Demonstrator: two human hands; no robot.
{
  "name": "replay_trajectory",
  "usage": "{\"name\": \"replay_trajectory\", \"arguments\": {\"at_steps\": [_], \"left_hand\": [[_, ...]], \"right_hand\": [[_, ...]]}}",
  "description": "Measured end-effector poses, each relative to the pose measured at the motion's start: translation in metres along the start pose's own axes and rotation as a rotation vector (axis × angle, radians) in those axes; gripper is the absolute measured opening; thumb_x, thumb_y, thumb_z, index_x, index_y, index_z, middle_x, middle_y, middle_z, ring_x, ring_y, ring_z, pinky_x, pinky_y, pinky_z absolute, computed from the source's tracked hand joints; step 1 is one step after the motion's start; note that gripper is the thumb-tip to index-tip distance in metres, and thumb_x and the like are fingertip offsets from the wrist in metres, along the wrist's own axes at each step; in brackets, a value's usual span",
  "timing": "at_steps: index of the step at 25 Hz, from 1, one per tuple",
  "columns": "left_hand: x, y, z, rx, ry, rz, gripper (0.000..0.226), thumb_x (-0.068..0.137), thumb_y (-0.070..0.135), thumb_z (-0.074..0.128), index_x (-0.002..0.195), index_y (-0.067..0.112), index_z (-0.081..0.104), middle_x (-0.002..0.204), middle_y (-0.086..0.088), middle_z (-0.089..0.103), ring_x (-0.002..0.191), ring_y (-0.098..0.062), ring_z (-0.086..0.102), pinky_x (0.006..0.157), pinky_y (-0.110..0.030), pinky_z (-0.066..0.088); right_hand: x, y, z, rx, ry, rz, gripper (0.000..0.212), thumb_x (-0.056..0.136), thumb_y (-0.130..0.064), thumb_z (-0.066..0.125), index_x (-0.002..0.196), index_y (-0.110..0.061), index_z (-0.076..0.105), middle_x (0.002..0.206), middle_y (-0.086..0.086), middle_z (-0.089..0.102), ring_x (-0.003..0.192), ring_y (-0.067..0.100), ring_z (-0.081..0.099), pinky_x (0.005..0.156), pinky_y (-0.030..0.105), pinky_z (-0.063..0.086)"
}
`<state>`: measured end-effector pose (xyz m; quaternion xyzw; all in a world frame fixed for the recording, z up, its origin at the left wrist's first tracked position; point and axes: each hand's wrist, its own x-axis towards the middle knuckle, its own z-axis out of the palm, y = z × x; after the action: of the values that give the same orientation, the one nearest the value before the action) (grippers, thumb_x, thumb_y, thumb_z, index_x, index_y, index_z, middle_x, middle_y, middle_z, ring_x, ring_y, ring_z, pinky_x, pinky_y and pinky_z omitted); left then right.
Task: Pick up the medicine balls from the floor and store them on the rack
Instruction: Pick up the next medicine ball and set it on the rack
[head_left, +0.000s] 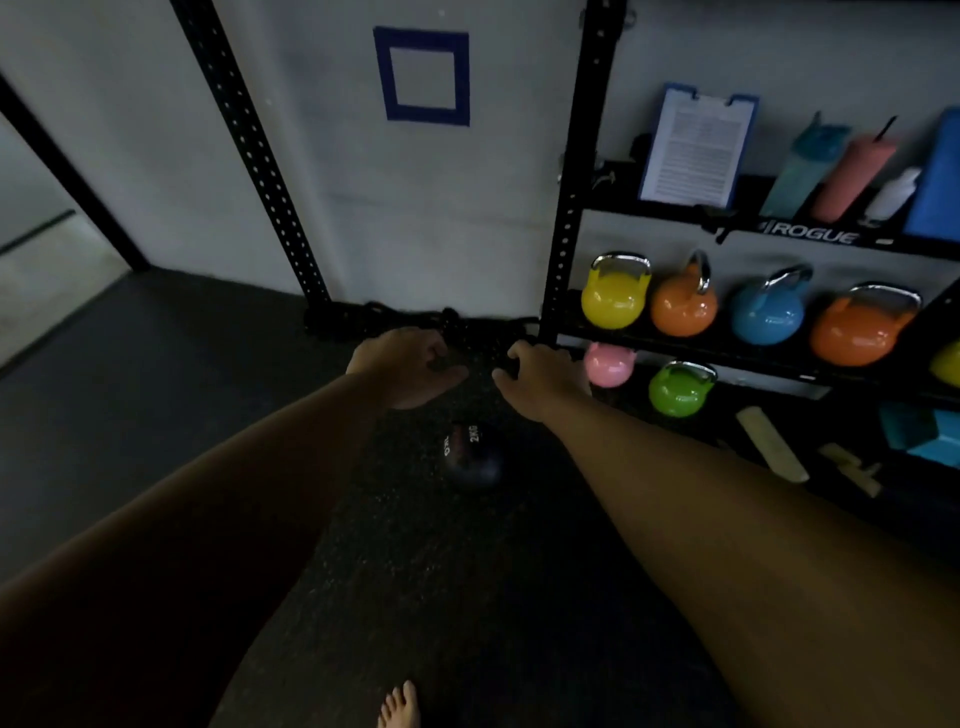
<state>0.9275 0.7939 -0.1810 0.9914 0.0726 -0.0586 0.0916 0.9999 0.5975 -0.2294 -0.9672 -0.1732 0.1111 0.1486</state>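
A dark medicine ball marked 2KG lies on the black rubber floor between my forearms. My left hand and my right hand reach forward above and beyond it, a gap between them. Both hold nothing, and their fingers are loosely bent. The black rack stands to the right. Its shelves carry coloured kettlebells.
A coiled black rope lies at the foot of the wall ahead. A clipboard, bottles and a blue block fill the rack's top shelf. Pale wooden pieces lie on the floor by the rack. My bare foot is at the bottom edge.
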Motion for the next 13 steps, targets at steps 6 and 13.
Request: {"name": "replay_trajectory", "arguments": {"at_steps": [6, 13], "left_hand": [[0.032, -0.087, 0.043, -0.048, -0.137, 0.018, 0.062, 0.088, 0.078, 0.056, 0.131, 0.035, 0.065, 0.13, 0.006, 0.07, 0.119, -0.023, 0.067, 0.096, -0.04, 0.054], [0.111, -0.088, 0.12, -0.044, -0.272, 0.066, 0.062, 0.091, 0.074, 0.058, 0.137, 0.032, 0.062, 0.133, 0.003, 0.069, 0.123, -0.025, 0.065, 0.104, -0.045, 0.046]], "right_hand": [[0.031, -0.049, 0.066, 0.059, -0.1, 0.108, 0.053, 0.099, -0.058, 0.049, 0.142, -0.027, 0.052, 0.144, 0.007, 0.057, 0.132, 0.034, 0.052, 0.105, 0.048, 0.04], [0.086, -0.009, 0.106, 0.097, -0.161, 0.191, 0.057, 0.099, -0.058, 0.048, 0.147, -0.028, 0.048, 0.144, 0.006, 0.053, 0.128, 0.033, 0.053, 0.103, 0.049, 0.046]]}}
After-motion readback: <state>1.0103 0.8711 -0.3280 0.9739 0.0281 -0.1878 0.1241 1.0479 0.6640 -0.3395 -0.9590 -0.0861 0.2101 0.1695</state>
